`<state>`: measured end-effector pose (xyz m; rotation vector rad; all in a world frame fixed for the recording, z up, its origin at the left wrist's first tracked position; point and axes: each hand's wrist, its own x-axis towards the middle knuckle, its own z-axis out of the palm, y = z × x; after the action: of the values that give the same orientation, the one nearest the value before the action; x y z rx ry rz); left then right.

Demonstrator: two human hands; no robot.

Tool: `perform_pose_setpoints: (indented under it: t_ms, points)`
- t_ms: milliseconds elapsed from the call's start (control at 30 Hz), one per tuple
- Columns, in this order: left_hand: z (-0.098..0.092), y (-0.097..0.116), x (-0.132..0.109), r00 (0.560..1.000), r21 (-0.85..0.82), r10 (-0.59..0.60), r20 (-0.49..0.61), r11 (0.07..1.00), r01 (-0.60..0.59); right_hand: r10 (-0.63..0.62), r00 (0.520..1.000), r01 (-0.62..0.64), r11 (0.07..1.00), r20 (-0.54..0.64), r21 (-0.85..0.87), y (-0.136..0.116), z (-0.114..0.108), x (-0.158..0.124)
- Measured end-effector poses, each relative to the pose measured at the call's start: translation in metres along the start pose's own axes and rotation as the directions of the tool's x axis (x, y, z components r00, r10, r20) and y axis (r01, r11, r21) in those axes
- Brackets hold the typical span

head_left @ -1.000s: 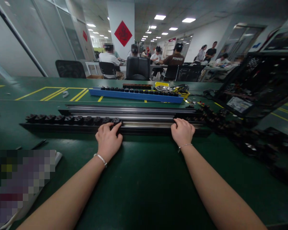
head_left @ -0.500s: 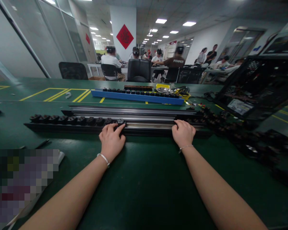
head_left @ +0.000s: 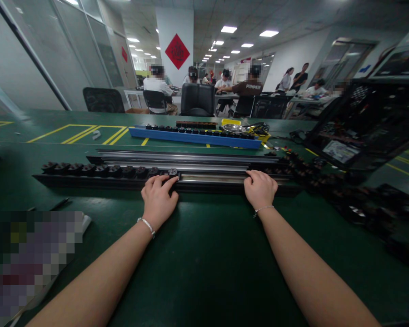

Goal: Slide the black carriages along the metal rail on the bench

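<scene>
Bearing black parts, a long black rail lies on the green counter. The left hand, forefinger outstretched, touches the endmost; the right hand bends over the rail. Whether either grips, I cannot tell. Poses match half a second ago. A distant brown shirt reads "PUMPKIN".

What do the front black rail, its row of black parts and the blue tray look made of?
Front black rail: probably metal, dark outside, with a silvery shine inside. Black parts: likely moulded plastic, dull, with repeated shapes. Blue tray: opaque, evenly coloured; plastic or painted metal, can't tell.
</scene>
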<state>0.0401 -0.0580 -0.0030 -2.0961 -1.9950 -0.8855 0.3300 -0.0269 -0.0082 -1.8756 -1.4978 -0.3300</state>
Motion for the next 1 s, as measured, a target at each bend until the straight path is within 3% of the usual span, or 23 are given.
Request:
perform_pose_setpoints:
  t_ms: [467,1000]
  points:
    - [-0.0003,-0.0019,0.0002,0.998,-0.061,0.067,0.012,0.996,-0.066,0.009,1.000,-0.009,1.000,0.013,-0.003,-0.0015,-0.0014,-0.0002]
    - [0.0017,-0.0033,0.0010,0.999,-0.054,0.039,0.014,0.998,-0.038,0.004,1.000,-0.005,1.000,0.010,0.010,-0.0011,-0.0014,-0.0002]
